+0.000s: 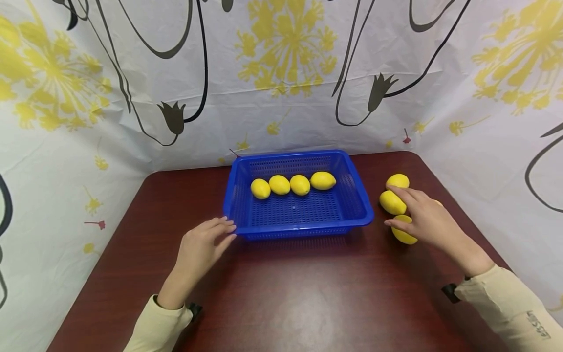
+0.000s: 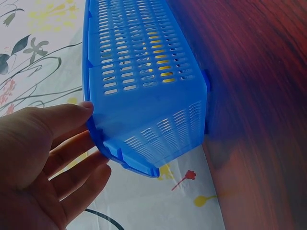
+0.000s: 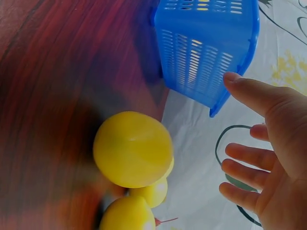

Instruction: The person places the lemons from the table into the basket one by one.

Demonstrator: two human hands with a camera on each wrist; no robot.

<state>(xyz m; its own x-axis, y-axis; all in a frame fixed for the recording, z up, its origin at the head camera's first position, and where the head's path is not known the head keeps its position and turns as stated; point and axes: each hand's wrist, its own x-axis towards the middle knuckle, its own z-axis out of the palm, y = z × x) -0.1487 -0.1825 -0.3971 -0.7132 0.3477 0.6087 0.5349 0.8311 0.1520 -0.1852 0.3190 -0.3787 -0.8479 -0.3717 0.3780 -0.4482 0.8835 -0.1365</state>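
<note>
A blue plastic basket [image 1: 293, 230] with slotted walls stands on the table, with several yellow lemons [image 1: 300, 185] in a row inside. At its front left corner, my left hand [image 1: 200, 247] holds the rim, thumb outside and fingertips over the edge; in the left wrist view the thumb lies against the basket's rim [image 2: 88, 62]. My right hand [image 1: 431, 220] is over a group of lemons right of the basket, fingers extended. Among these are a far lemon [image 1: 397, 181], a middle lemon [image 1: 391, 203] and a near lemon [image 1: 404, 235]. In the right wrist view the hand holds nothing.
The dark red wooden table [image 1: 303, 298] reaches toward me in front of the basket. A white patterned cloth [image 1: 264, 98] hangs behind it and along both sides, close to the basket's back edge.
</note>
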